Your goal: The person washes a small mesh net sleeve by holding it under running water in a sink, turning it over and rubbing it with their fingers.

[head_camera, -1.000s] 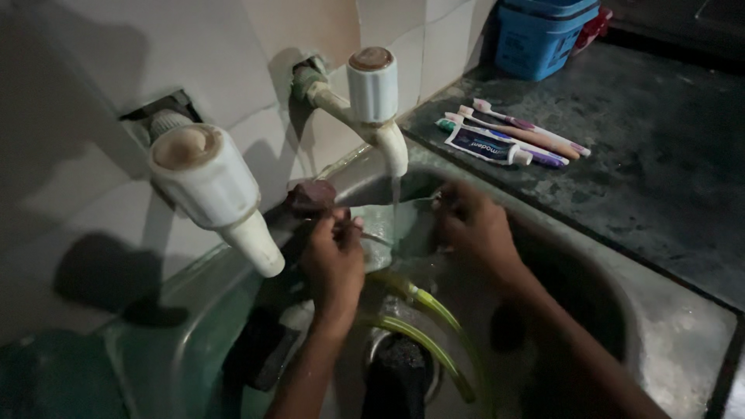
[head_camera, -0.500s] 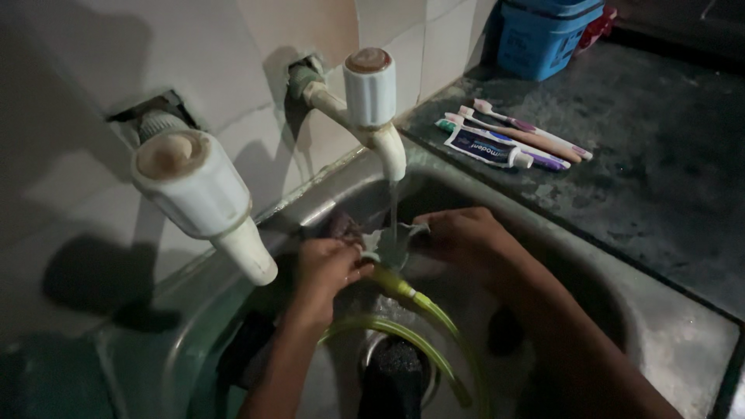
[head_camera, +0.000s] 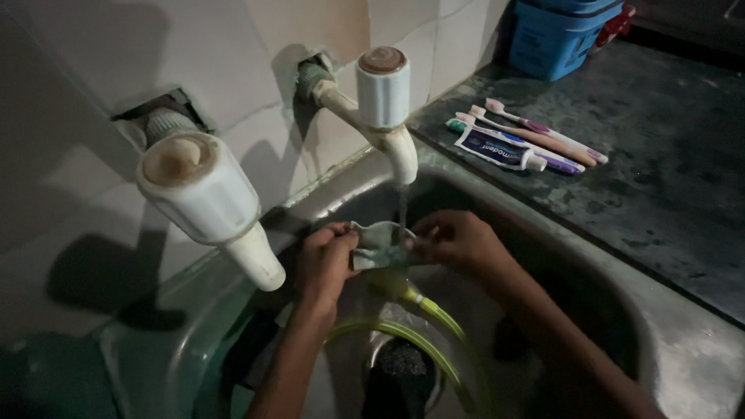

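While water runs from the tap (head_camera: 386,105), both hands grip a cloth (head_camera: 379,244) under it, over the sink (head_camera: 660,341). Left hand (head_camera: 326,260) pinches one end, right hand (head_camera: 458,239) the other. A green hose (head_camera: 434,314) lies below.

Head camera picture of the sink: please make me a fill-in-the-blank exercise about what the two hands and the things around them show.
1. The left hand and right hand hold a small cloth under the running ____.
2. A yellow-green ____ curves along the bottom of the sink.
3. The toothbrushes lie on the dark counter beside a tube of ____.
4. The box at the counter's back is ____ in colour.

Missing words: tap; hose; toothpaste; blue
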